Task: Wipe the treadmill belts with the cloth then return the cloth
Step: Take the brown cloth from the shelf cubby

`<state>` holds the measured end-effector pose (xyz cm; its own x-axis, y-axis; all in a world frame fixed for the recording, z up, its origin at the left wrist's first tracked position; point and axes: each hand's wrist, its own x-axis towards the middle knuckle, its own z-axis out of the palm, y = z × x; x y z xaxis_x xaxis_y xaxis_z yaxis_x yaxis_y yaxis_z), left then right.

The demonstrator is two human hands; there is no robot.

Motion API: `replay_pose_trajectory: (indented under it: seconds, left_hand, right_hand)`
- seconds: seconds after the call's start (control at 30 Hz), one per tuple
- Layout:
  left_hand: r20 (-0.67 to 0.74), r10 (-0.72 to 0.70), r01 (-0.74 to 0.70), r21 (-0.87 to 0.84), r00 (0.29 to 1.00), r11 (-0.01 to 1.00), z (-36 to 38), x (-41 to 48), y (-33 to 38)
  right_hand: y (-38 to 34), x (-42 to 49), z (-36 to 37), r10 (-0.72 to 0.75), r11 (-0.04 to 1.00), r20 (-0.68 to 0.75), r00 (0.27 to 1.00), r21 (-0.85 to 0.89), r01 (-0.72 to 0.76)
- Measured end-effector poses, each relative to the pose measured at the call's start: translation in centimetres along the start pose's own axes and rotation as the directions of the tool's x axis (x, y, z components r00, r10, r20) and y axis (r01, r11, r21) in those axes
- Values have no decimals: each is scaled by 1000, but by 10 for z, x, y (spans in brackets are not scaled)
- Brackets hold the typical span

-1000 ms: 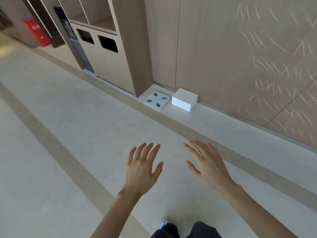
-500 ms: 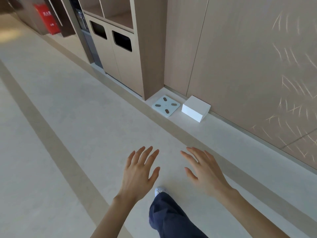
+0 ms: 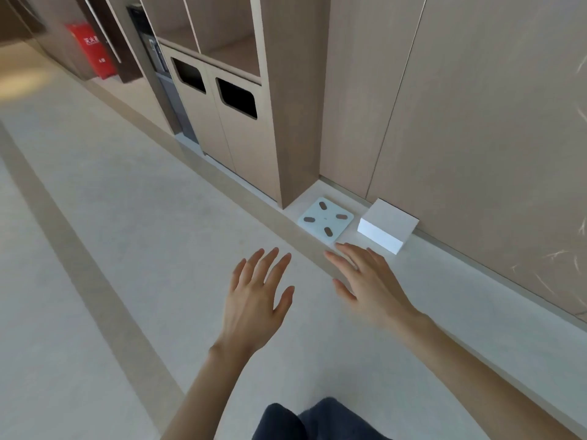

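Neither a treadmill nor a cloth is in view. My left hand [image 3: 257,300] hangs in front of me over the pale floor, palm down, fingers spread and straight, holding nothing. My right hand [image 3: 368,281] is beside it to the right, also flat with straight fingers and empty. Its fingertips point toward a white bathroom scale [image 3: 325,219] and a white box [image 3: 386,225] that sit on the floor against the wall.
A wooden cabinet with two bin openings [image 3: 236,96] stands along the wall at the back. A red fire-extinguisher box [image 3: 92,49] is farther left. Wood wall panels [image 3: 476,106] run along the right. My dark trouser legs [image 3: 317,420] show at the bottom. Pale floor [image 3: 95,249] spreads to the left.
The view has moved closer to the cabinet, scale and white box. Both hands stay flat and empty in front of me. My leg has swung back under me.
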<state>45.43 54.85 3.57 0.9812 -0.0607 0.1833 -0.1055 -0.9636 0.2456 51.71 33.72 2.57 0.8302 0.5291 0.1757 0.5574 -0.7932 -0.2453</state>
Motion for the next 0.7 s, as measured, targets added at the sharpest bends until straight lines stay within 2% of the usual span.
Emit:
replay_pose_trajectory:
  seconds: [0.2, 0.47, 0.57, 0.7]
  left_hand:
    - [49, -21, 21, 10, 999, 1000, 8, 48, -82]
    - [81, 92, -95, 29, 992, 995, -17, 140, -214]
    - [79, 151, -154, 30, 985, 988, -35, 175, -256]
    - [112, 145, -148, 14, 983, 989, -40, 210, -291]
  right_hand:
    - [-20, 77, 38, -12, 1000, 29, 1000, -16, 12]
    - [-74, 212, 65, 71, 997, 64, 995, -17, -70]
    - [-94, 259, 66, 83, 997, -8, 997, 1, -83]
    - [-109, 305, 78, 107, 994, 33, 994, -18, -107]
